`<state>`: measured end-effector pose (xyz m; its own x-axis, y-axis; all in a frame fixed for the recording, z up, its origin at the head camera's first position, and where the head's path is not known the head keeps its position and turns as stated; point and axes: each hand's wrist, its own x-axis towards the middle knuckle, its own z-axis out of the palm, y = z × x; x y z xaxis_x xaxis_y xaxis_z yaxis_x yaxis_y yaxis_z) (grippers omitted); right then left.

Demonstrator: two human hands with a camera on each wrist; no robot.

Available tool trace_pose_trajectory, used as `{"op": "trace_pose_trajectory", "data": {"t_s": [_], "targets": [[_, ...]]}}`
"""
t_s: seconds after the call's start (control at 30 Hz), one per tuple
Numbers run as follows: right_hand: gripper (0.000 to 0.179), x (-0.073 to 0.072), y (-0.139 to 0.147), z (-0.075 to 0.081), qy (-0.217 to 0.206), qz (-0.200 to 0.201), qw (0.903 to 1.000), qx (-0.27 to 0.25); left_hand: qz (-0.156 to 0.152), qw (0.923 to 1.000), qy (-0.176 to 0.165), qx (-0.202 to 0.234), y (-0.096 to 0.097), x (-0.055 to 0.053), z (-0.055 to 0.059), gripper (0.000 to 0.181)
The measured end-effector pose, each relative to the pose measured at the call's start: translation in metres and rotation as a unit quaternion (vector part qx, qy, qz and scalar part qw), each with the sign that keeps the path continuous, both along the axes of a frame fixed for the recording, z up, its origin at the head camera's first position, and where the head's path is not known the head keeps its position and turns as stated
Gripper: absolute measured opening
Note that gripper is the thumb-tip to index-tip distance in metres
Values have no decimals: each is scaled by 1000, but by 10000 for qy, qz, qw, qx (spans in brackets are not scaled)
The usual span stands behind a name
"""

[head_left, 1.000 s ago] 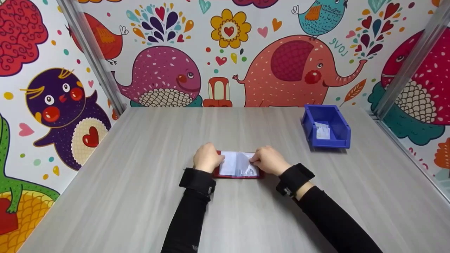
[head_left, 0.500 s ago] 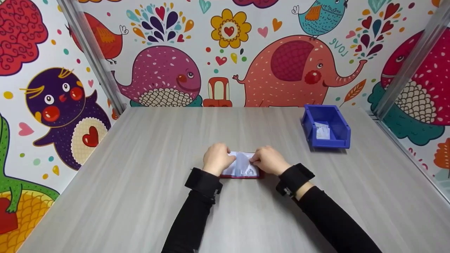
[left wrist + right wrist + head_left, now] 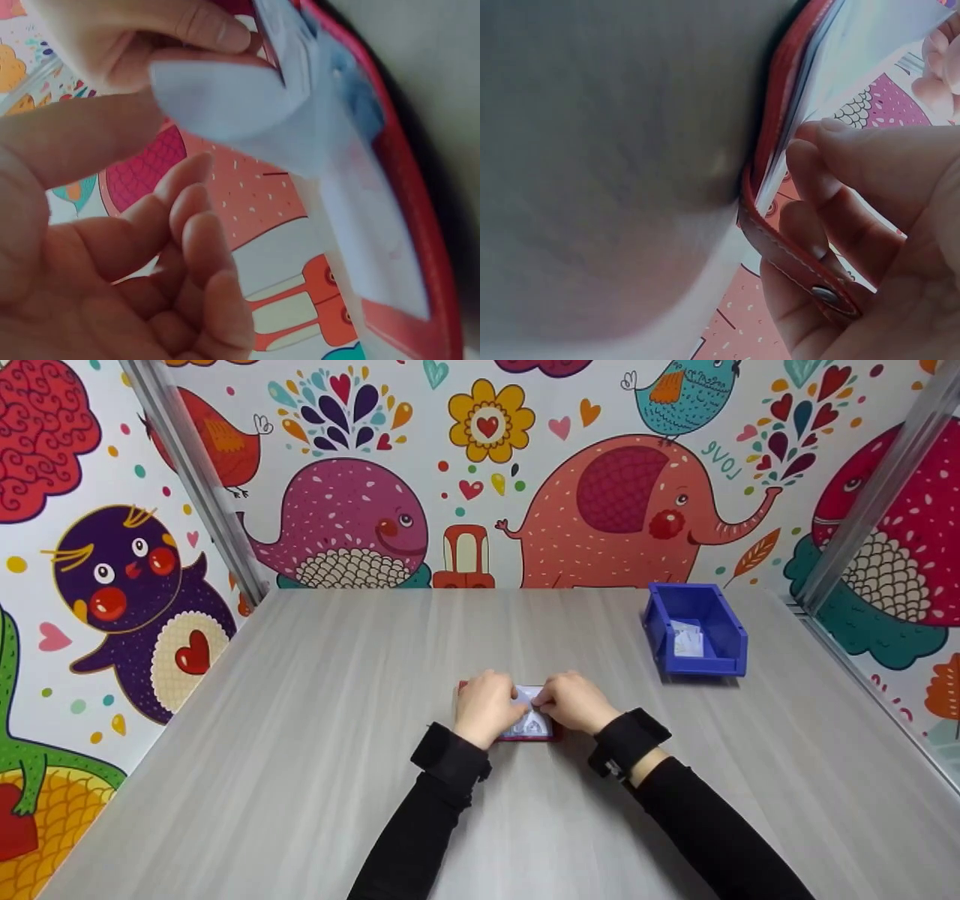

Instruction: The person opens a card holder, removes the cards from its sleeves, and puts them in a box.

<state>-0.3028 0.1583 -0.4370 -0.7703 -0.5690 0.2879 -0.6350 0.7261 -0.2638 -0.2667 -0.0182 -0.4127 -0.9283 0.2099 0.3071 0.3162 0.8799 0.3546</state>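
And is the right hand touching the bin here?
Apart. The head view shows it plainly: a strip of bare table lies between the right hand and the bin.

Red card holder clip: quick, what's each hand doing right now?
Left hand: open, relaxed, thumb at a raised plastic sleeve.
Right hand: closed, thumb and forefinger pinching the sleeved edge of the red card holder.
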Motion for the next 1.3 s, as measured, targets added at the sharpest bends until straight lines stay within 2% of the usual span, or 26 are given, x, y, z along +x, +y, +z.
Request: {"op": "trace_pose_trajectory", "data": {"t_s": [0.13,0.3,0.5,0.8,1.13,1.3], "targets": [[13,-1,1,-1,4,64,10000,-34,-115,9997,92,-169,4,3,-2,20],[13,0,0,0,-25,85,9999,-67,-187,9992,-78,-339,8,5,-3,27],[14,1,0,1,-89,22,9999,-80,-113,9981,-191,-579,11,5,-6,36],[14,0,0,0,-146,37,9998,-91,108,9956,-125,-919,13,7,-8,38],[12,0,1,-1,-149,101,9997,-134,308,9960,-167,-824,11,4,-9,20],[13,0,1,0,-172,57,9998,-100,390,9962,-291,-728,11,2,-10,14]]}}
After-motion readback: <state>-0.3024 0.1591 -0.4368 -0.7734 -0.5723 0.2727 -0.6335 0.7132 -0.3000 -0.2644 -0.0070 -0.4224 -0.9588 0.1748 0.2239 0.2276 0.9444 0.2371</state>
